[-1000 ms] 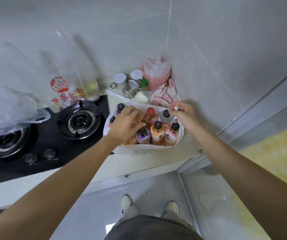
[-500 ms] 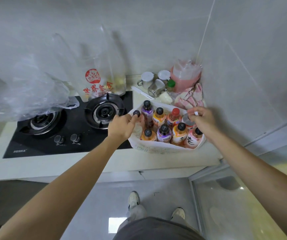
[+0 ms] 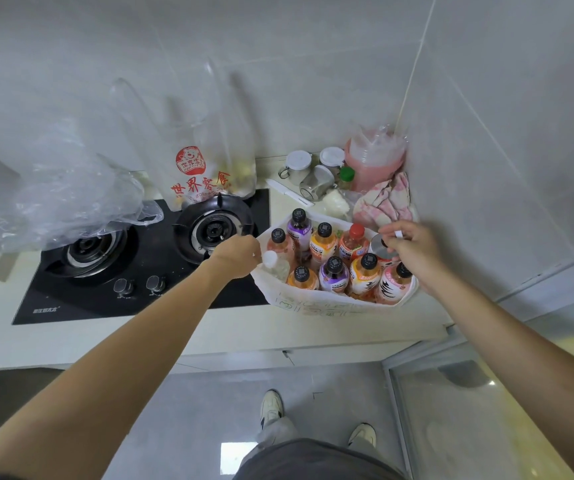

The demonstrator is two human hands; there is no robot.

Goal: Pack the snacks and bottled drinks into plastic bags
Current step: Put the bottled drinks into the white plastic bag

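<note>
Leftward, a crumpled clear plastic bag (image 3: 67, 192) lies over the black glass gas hob (image 3: 140, 258). Both arms reach out over the counter edge: the left hand (image 3: 237, 256) pinches the left rim of the white plastic bag (image 3: 327, 306) packed with upright bottled drinks (image 3: 334, 268), while the right hand (image 3: 413, 247) pinches its right rim near the tiled corner wall (image 3: 486, 150).
</note>
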